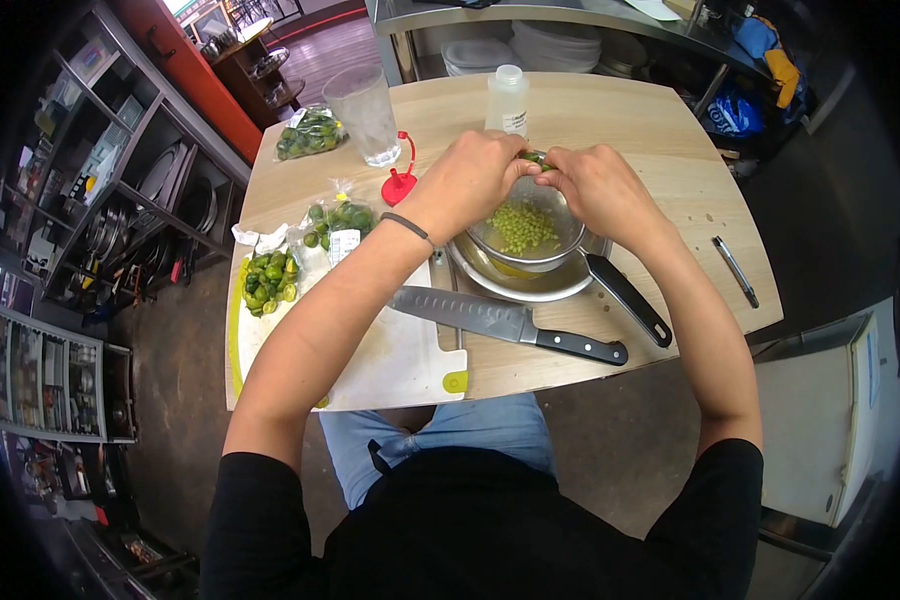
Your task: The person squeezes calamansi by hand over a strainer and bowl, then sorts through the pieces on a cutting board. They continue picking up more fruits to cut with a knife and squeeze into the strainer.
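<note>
My left hand (475, 180) and my right hand (595, 185) meet over a metal strainer (560, 215), both pinching a small green fruit (537, 157) between the fingertips. Pale green seeds and pulp (520, 228) lie inside the strainer. It rests in a steel pan (530, 287) with a black handle (630, 300). A large chef's knife (500, 322) lies on the white cutting board (390, 365) just in front of the pan.
Cut green fruit (268, 280) is piled on the board's left, with two bags of the same fruit (338, 222) (310, 133) behind. A glass (367, 115), a small plastic bottle (508, 100), a red object (400, 182) and a metal tool (735, 270) stand on the wooden table (670, 140).
</note>
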### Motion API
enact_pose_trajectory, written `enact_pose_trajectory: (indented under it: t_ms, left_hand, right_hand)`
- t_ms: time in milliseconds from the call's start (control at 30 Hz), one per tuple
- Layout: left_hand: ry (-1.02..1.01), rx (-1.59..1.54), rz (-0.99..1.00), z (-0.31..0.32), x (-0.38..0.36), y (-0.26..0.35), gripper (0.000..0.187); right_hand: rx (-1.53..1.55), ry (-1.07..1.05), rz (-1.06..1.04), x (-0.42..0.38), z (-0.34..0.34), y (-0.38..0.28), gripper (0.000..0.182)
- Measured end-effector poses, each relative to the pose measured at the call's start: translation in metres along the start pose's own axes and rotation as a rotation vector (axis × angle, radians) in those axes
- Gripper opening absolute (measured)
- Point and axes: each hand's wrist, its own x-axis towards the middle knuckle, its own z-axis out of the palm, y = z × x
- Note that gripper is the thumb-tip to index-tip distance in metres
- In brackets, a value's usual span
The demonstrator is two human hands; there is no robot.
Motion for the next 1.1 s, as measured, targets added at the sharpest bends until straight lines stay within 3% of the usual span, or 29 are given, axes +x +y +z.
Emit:
enact_pose_trajectory:
  t_ms: [400,567,1100]
  left_hand:
    - [0.023,0.045,0.048,0.004,0.000,0.002,0.010]
    - [0.065,-0.007,-0.066,0.001,0.001,0.010,0.012]
    - [0.093,0.038,0.058,-0.001,0.001,0.009,0.012]
  right_hand:
    - [-0.002,0.053,-0.083,0.004,0.003,0.000,0.008]
    - [0.120,0.023,0.074,0.002,-0.009,-0.010,0.015]
    - [0.075,-0.018,0.030,0.002,-0.015,-0.009,0.015]
